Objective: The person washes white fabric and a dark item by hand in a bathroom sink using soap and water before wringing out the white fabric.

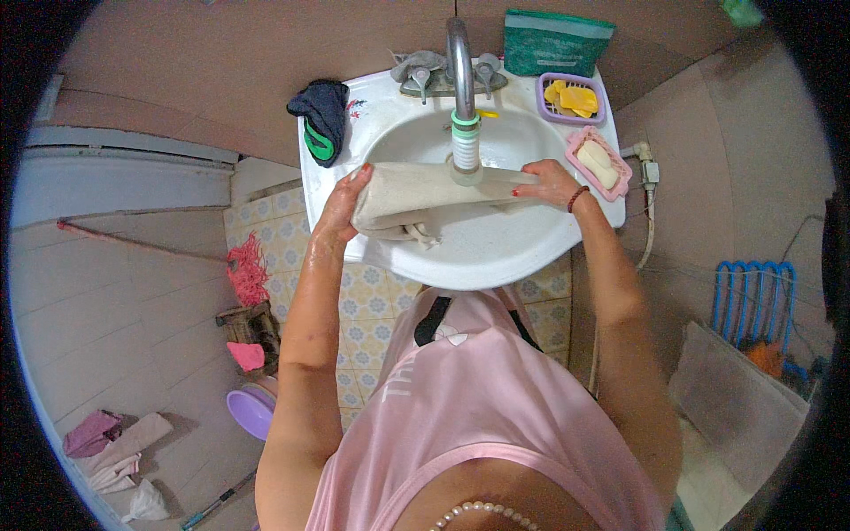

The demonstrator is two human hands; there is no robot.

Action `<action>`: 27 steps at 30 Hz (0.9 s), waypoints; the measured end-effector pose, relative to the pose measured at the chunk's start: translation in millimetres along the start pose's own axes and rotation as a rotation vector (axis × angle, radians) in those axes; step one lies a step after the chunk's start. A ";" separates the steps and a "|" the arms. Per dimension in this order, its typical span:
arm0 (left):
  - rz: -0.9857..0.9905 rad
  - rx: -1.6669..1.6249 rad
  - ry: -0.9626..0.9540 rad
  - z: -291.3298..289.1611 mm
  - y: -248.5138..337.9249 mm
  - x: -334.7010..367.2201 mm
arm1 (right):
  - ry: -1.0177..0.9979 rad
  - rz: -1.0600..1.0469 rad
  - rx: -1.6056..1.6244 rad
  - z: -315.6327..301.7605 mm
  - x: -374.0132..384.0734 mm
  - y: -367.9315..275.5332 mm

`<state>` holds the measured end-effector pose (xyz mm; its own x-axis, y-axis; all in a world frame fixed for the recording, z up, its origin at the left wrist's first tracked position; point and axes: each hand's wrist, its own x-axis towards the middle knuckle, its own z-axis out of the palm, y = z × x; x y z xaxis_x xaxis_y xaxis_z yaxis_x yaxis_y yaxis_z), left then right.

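A wet-looking cream cloth point(425, 190) stretches across the white sink point(496, 252), folded lengthwise, with a short string-like end hanging from its near side. My left hand point(341, 203) grips its left end. The narrower right end is pinched in my right hand point(553, 186), which has a dark red bracelet at the wrist. Directly over the cloth hangs the white ribbed nozzle of the metal faucet point(460, 80), its tip partly overlapping the fabric. Whether water is running cannot be made out clearly.
Right of the basin are a pink soap dish point(617, 188) with pale soap and a purple dish point(542, 116) holding yellow pieces. A green pouch point(558, 42) stands behind. Dark folded fabric point(323, 115) lies on the sink's left edge. A pink mop point(246, 270) leans at left.
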<state>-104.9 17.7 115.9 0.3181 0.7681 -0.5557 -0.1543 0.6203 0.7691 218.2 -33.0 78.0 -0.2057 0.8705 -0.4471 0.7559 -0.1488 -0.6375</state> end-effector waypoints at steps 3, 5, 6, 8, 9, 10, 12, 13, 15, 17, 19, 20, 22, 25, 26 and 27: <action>-0.028 -0.221 0.013 -23.9 -3.0 4.8 | 0.093 0.120 -0.115 -13.8 -16.4 10.2; -0.055 -0.360 -0.021 -41.2 -1.3 2.7 | 0.100 0.131 0.142 -7.2 -16.5 17.4; -0.061 -0.376 -0.015 -46.1 -4.0 1.5 | 0.102 0.135 0.269 -4.8 -16.1 16.1; -0.074 -0.407 -0.009 -51.0 -8.0 -3.1 | 0.073 0.161 0.473 1.8 -12.7 23.5; -0.114 -0.421 -0.019 -47.1 -6.4 -5.7 | 0.137 0.120 0.594 16.8 -4.2 40.8; -0.112 -0.425 -0.027 -48.9 -7.3 -6.2 | 0.195 0.073 0.714 25.5 1.8 48.5; -0.106 -0.440 -0.030 -57.4 -14.5 -7.5 | 0.132 0.124 0.815 22.3 4.1 24.0; -0.092 -0.413 0.000 -60.8 -15.8 -9.9 | 0.097 0.150 0.863 20.4 5.1 13.3; -0.069 -0.352 0.049 -61.0 -16.1 -11.7 | 0.106 0.179 0.846 17.8 6.1 9.4; -0.022 -0.107 0.206 -55.1 -14.4 -17.8 | 0.099 0.186 0.859 19.1 9.7 11.5; 0.050 0.109 0.260 -57.6 -16.2 -22.3 | 0.078 0.171 0.904 23.8 13.1 25.0; 0.097 0.200 0.236 -62.6 -19.8 -23.9 | 0.106 0.136 0.875 26.6 12.2 28.1; 0.136 0.345 0.207 -69.1 -25.3 -28.0 | 0.163 0.066 0.816 32.4 8.1 33.5; 0.095 0.471 0.175 -65.7 -20.7 -36.2 | 0.091 0.064 0.771 38.1 5.7 51.9; 0.072 0.510 0.166 -65.6 -20.6 -36.6 | 0.099 0.074 0.782 39.8 4.5 51.8; 0.048 0.550 0.156 -63.4 -20.1 -36.8 | 0.108 0.084 0.794 41.6 2.9 51.2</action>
<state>-172.8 -13.0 100.8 0.1750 0.8337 -0.5237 0.3571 0.4420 0.8229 230.5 -57.5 17.9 -0.0759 0.8759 -0.4765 0.0908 -0.4698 -0.8781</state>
